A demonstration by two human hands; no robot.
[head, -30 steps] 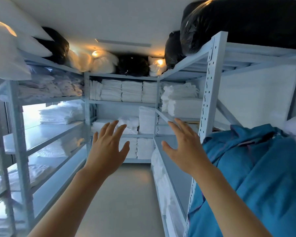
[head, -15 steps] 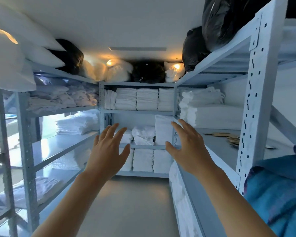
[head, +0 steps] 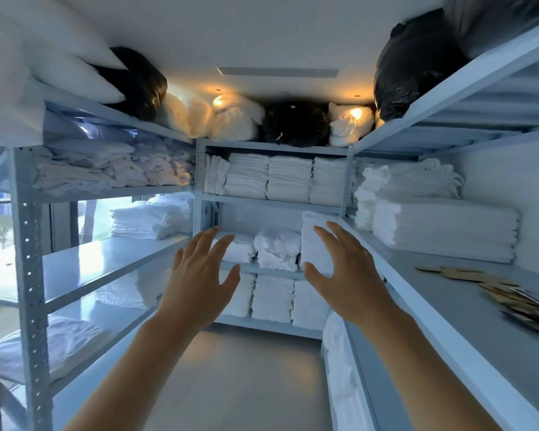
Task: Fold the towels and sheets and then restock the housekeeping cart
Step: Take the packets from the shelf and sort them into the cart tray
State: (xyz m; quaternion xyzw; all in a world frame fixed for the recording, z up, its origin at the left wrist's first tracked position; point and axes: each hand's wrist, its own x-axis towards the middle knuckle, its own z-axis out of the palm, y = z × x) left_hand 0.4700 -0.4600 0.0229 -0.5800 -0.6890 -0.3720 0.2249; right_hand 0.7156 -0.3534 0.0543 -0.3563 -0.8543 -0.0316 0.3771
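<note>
A narrow linen room is lined with grey metal shelving [head: 28, 250]. Folded white towels [head: 288, 178] are stacked at frame centre. The left hand [head: 196, 281] and right hand [head: 346, 275] are raised, spread, empty. No writing is legible.

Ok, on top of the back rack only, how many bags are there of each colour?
Black bags: 1
White bags: 2
Total: 3
The pale bags in the left corner seem to sit on the side rack, so they are not counted.
</note>
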